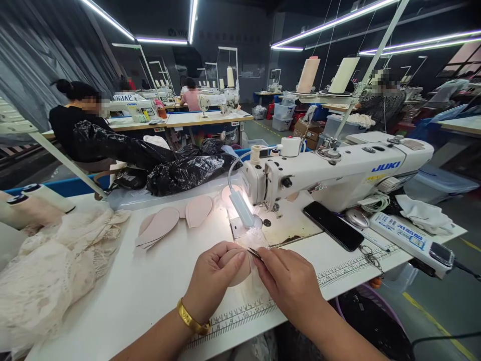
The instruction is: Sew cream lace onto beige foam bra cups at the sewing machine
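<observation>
Left hand (pixel 215 276) holds pad (pixel 240 277); purple basket (pixel 388 304) contains black fabric (pixel 372 323), apparently.

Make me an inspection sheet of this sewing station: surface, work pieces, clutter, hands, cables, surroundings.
Surface: white table, ruler markings along its near edge.
Work pieces: pink piece in hand, before the sewing machine; loose pink pieces and lace pile to the left.
Clutter: black phone and white-and-blue box on the right.
Hands: left hand holds the pink piece; right hand pinches a dark tool, type unclear.
Cables: coiled pale cable beside the machine; black cable at the right edge.
Surroundings: co-worker in black behind, left; black plastic bag beyond the table.
</observation>
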### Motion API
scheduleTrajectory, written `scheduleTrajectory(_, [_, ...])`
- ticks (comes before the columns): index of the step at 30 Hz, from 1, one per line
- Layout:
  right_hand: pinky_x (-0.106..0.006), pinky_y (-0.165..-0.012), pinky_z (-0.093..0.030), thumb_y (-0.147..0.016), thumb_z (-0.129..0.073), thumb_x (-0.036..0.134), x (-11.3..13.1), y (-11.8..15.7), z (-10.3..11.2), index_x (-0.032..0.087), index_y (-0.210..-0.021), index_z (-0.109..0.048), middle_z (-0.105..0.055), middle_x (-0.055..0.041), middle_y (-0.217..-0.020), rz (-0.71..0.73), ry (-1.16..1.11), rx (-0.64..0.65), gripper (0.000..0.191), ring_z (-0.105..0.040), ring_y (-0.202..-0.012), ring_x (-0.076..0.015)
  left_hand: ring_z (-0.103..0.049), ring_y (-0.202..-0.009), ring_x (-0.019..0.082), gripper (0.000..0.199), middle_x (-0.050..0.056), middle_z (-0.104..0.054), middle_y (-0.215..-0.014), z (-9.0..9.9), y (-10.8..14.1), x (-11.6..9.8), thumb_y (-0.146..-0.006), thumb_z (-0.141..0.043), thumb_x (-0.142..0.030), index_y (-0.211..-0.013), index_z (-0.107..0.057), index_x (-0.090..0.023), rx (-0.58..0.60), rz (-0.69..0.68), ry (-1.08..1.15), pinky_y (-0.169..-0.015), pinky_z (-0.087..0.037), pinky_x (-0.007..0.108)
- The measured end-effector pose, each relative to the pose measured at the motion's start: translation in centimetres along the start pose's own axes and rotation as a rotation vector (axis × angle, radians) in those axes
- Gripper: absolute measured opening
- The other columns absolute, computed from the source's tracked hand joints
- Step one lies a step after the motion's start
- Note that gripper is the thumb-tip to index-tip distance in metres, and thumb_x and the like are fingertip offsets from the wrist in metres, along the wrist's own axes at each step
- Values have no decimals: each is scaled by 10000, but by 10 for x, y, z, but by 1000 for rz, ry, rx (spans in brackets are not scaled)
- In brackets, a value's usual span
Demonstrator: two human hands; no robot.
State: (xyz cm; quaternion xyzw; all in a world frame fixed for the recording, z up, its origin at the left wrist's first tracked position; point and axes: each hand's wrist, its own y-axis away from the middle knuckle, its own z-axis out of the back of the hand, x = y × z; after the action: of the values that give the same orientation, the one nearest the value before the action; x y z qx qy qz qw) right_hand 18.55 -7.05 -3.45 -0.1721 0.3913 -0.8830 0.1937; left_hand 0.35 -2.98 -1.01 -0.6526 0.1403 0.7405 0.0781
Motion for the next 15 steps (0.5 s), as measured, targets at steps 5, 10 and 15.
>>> scheduleTrajectory(5, [-325,-588,-330,-972,-568,64,-1,1,-1,137,-1123,-631,-580,4,-679,45,28,30,179,-455,-602,-166,-620,-783,185,302,32,-721,-828,0,0,0,-844,-703,-493,-845,-748,-194,2,0,-25,-712,-509,274])
scheduleTrajectory(10, [-335,-615,-332,-1006,-493,53,-4,-1,4,120,-1144,-636,-598,-11,-712,120,62,105,209,-477,-635,-169,-619,-783,192,297,33,-722,-822,0,-1,-1,-830,-706,-487,-830,-750,-193,-8,-7,-52,-711,-506,279])
scheduleTrajectory(15, [-331,-623,-354,-1004,-473,47,-7,-3,6,116,-1136,-635,-611,-12,-715,154,61,129,220,-511,-640,-169,-621,-790,197,306,38,-723,-829,0,-2,1,-831,-703,-497,-834,-750,-195,-1,6,-69,-716,-508,283])
